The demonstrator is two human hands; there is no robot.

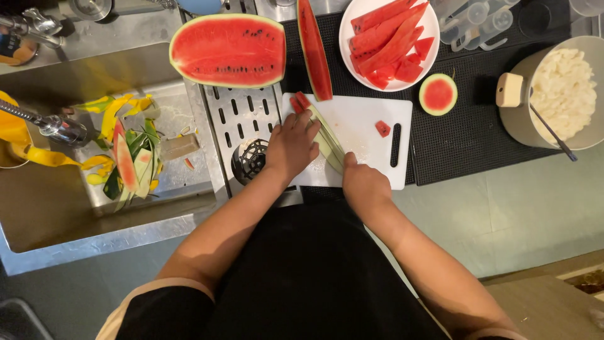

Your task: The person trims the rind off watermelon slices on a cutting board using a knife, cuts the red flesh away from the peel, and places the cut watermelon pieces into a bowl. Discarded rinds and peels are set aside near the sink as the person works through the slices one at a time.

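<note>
**Rind coming off a watermelon slice**

Upper centre, a halved watermelon (228, 50) rests cut face up. On the white cutting board (371, 119), mid-frame, the left hand (291, 145) presses fingers flat on a watermelon slice (327, 135), steadying it. The right hand (365, 186) is closed around a knife handle; the blade is hidden.
</note>
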